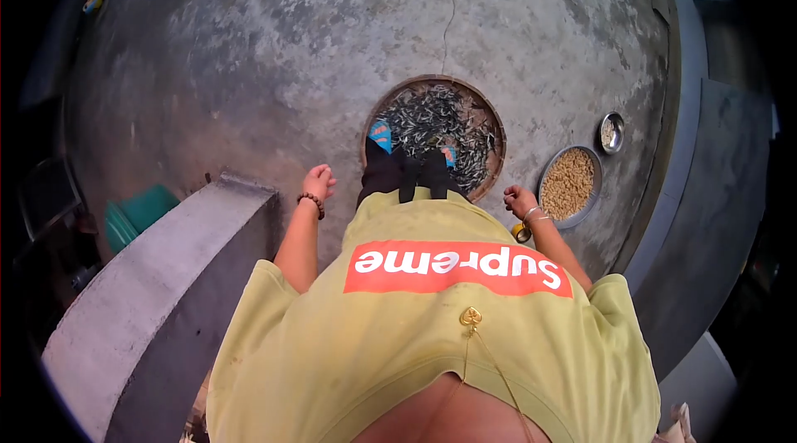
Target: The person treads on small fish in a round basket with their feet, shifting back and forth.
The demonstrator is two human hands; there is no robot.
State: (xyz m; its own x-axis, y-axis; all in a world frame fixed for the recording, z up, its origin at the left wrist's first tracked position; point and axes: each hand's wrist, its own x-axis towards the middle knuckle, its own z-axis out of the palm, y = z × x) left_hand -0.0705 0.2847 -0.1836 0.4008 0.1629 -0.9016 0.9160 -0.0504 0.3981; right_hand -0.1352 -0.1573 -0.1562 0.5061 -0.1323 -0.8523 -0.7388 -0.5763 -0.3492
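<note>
My left hand [319,182] hangs free beside my leg, its fingers loosely bent and a little apart, with a beaded bracelet at the wrist. On the other side my right hand [519,200] is held low near a metal bowl of tan kernels [569,184], not visibly holding anything; its fingers curl loosely. Between the hands a round shallow basket [501,123] lies on the floor, spread with dark and whitish slivers [427,115] whose kind I cannot tell. My blue and orange footwear [380,136] shows over the basket; whether it stands inside is unclear.
A smaller metal bowl [612,133] with pale bits sits beyond the kernels. Near my right wrist is a yellow-and-black round item [521,232]. A low concrete wall [158,269] and green tub [137,215] are at left. The concrete floor [290,53] extends ahead; a kerb borders the right.
</note>
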